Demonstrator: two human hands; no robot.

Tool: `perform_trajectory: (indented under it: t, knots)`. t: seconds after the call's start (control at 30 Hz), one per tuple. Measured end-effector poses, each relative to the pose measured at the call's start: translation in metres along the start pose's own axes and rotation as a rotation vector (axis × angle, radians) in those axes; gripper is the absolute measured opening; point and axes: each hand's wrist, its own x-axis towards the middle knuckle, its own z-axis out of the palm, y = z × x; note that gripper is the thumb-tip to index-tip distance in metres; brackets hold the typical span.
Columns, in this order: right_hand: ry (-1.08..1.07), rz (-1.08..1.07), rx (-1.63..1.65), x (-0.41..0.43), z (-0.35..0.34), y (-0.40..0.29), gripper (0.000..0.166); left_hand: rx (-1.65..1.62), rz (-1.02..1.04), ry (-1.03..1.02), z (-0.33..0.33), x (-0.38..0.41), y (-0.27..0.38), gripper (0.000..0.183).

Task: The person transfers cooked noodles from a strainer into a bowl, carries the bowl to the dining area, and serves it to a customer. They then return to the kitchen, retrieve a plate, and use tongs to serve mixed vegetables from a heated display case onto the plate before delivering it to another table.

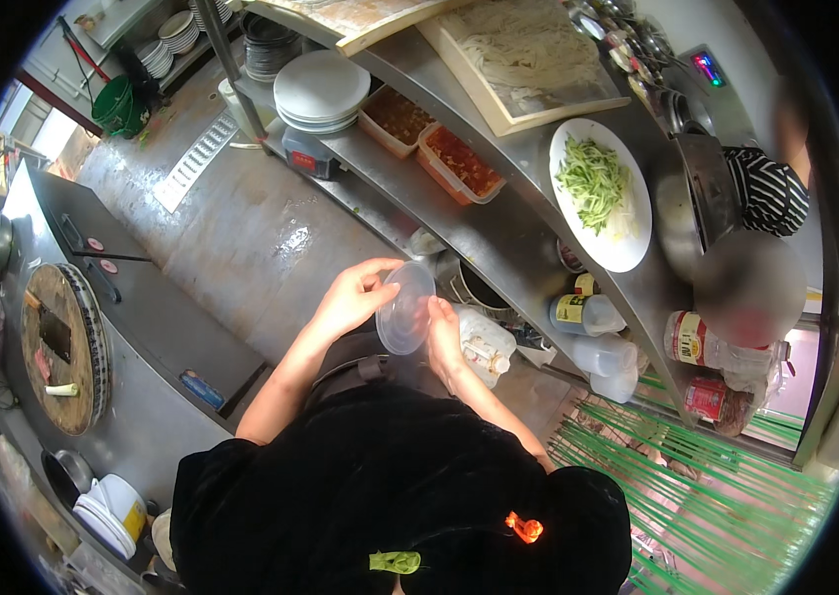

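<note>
Both hands hold one round, clear plastic lid (406,309) in front of my body. My left hand (354,297) grips its left rim, with the thumb on its face. On the opposite side, my right hand (444,327) has its fingertips at the rim. To the right of the hands, a steel shelf carries a white oval plate (638,230) of shredded green vegetable, with paler shreds beside it. Two plastic tubs, one of red sauce (464,160) and one of brown diced food (397,119), stand on the lower shelf next to stacked white plates (321,85).
At the left, a steel counter bears a round wooden chopping block (66,335) with a cleaver (53,327). A wooden tray of noodles (538,59) rests on the upper shelf. Plastic jugs (586,314) and green strip curtains (687,476) are at the right. Another person's striped sleeve (765,190) shows beyond the shelf.
</note>
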Motion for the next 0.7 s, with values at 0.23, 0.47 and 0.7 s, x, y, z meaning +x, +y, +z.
perform_trajectory:
  t: [0.23, 0.47, 0.7]
  knots:
    - [0.000, 0.009, -0.020, -0.002, 0.003, -0.004, 0.025, -0.035, -0.009, 0.020, -0.003, 0.000, -0.008, 0.035]
    - [0.016, 0.027, -0.043, -0.003, 0.003, -0.005, 0.025, -0.025, 0.012, 0.014, -0.003, 0.002, -0.011, 0.035]
    - [0.025, 0.039, -0.039, -0.003, 0.003, -0.004, 0.025, -0.036, 0.005, 0.007, -0.001, 0.000, -0.001, 0.035]
